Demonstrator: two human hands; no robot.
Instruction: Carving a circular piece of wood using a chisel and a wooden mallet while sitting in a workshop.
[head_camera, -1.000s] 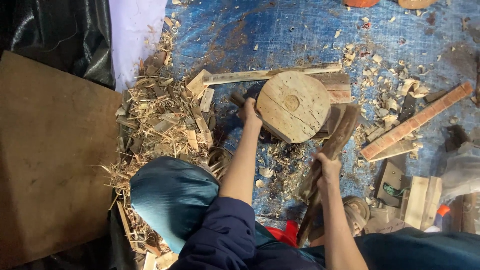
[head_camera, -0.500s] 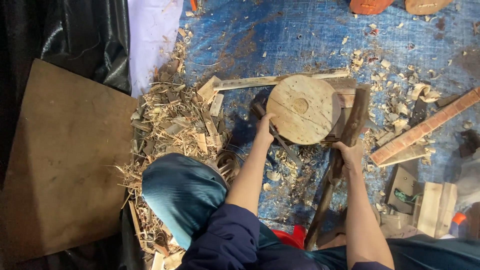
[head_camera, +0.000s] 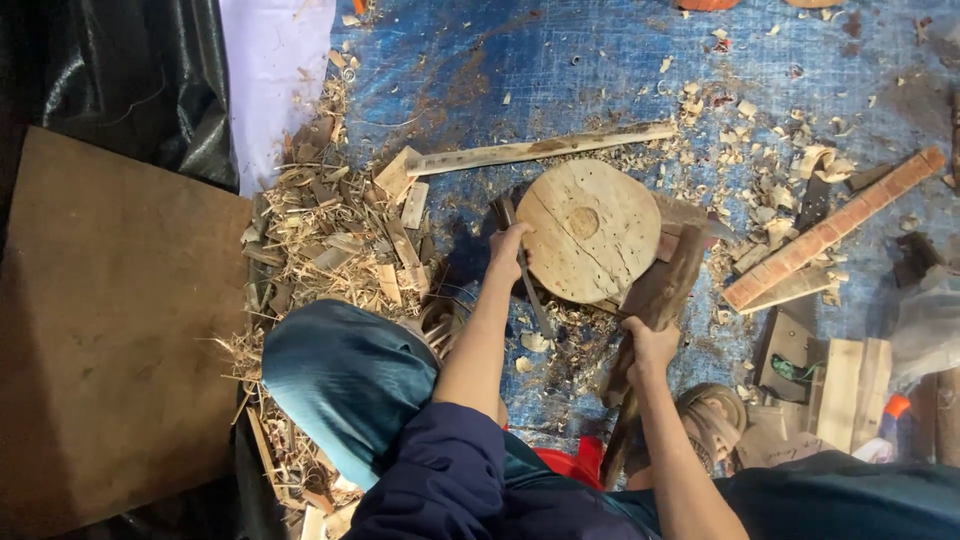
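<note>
Far left: a flat brown board (head_camera: 110, 330) lies on the floor, with black plastic sheeting (head_camera: 110, 70) above it and a pale white sheet (head_camera: 275, 80) beside that.

Left of centre: a heap of wood shavings and offcuts (head_camera: 335, 235) is spread over the blue tarpaulin (head_camera: 560, 60). Below the heap is the person's bent knee in blue-green cloth (head_camera: 345, 375).

Centre: a long pale wooden slat (head_camera: 540, 150) lies almost level above a round wooden block (head_camera: 590, 230), which sits flat side up with a darker knot near its middle. The left hand (head_camera: 507, 250) is at the block's left edge, fingers curled about the upper end of a narrow dark metal tool (head_camera: 530, 285) that slants down and to the right along the block's side. How tight the grip is cannot be told.

Right of centre: a dark, rough plank (head_camera: 650, 320) leans from the block's lower right edge down toward the person. The right hand (head_camera: 650, 345) is closed around the plank partway along.

Right: loose chips (head_camera: 770, 160) are strewn over the tarpaulin. A reddish-brown strip of wood (head_camera: 835, 228) lies aslant, its high end to the right. Below it are pale wooden blocks (head_camera: 840, 395), and near them a foot in a sandal (head_camera: 715, 420).
</note>
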